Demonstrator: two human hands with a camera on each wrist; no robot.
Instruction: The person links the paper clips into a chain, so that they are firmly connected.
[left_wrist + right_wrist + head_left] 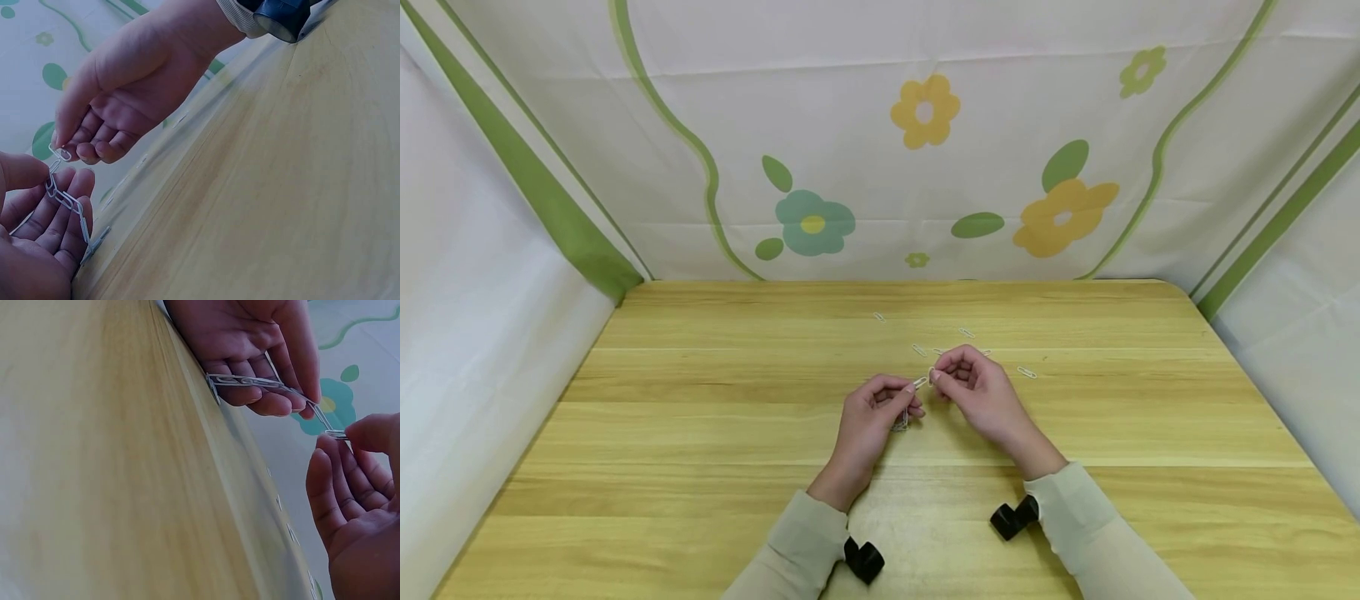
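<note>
My left hand (868, 419) pinches the upper end of a chain of linked white paper clips (67, 199) between thumb and forefinger. The chain hangs across its fingers, and the lower links reach down to the wooden table (700, 483). Close on its right, my right hand (988, 398) pinches a single paper clip (336, 434) between thumb and fingertip. In the right wrist view this clip meets the chain's end link just beyond the left fingertips. The other fingers of both hands are loosely curled.
Several loose paper clips lie beyond the hands, among them one at the right (1027, 372), one further back (967, 332) and one at the far left (879, 317). A white curtain with printed flowers (865, 108) borders the table's back edge.
</note>
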